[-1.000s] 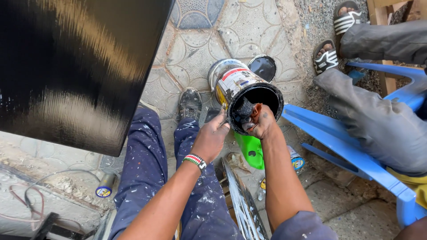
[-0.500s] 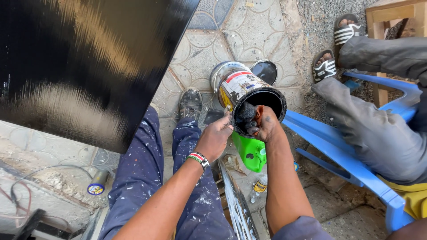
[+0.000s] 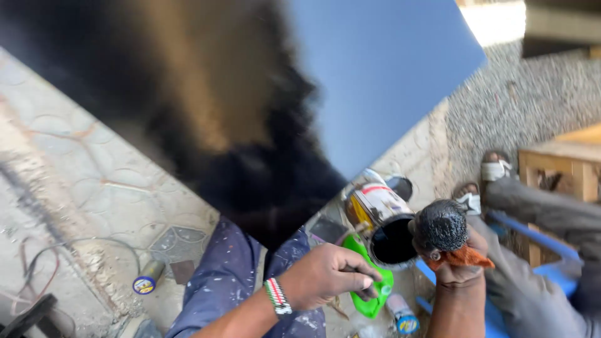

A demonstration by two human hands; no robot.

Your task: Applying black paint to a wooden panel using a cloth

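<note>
Since half a second earlier the view had tipped upward, so the glossy black panel (image 3: 238,119) filled the upper frame from nine to one o'clock, and the right hand had come up out of the tin. Below the panel, at six o'clock, sat the paint-flecked trousers (image 3: 219,281). The open paint tin (image 3: 385,225) leaned at four o'clock, black inside, probably heavy and slippery with wet paint; its body looked the safest hold. The right hand (image 3: 454,253), fingers clenched, held a black-soaked pad (image 3: 440,224) wrapped in orange cloth, soft and liable to drip. The left hand (image 3: 328,275), fingers curled around a thin stick, steadied the tin near its rim, above a green bottle (image 3: 370,294).
</note>
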